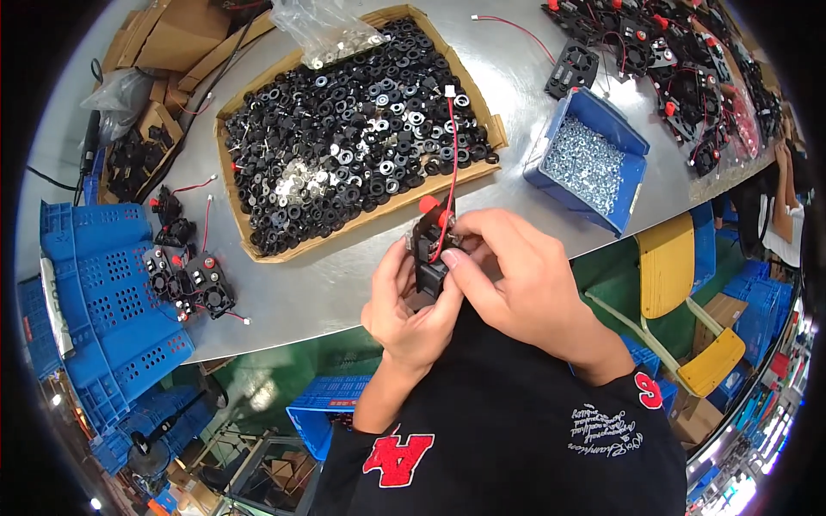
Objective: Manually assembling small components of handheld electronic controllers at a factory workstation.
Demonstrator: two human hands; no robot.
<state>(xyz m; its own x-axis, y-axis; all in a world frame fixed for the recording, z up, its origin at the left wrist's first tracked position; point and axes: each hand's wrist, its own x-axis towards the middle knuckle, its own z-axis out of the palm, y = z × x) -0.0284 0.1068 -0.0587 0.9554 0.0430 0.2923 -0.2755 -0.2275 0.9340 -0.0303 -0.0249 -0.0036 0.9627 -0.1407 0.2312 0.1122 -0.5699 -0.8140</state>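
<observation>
Close to my body, at the table's front edge, I hold a small black fan panel [428, 272] with a red knob on top. A thin red wire [454, 142] rises from it to a white plug, across the box of parts. My left hand [406, 320] is closed round the panel's lower left side. My right hand [527, 277] is closed too, thumb and forefinger pinching at the panel's right side. Whether a small part sits between those fingertips is hidden. Similar fan panels [196, 288] with red wires lie to the left on the metal table [323, 301].
A shallow cardboard box [370, 211] holds black rings and silver washers, with a clear bag [323, 30] at its back. Right of it stands a blue bin [551, 176] of small silver nuts. More fan panels [637, 52] pile up far right. A blue crate [99, 284] stands left.
</observation>
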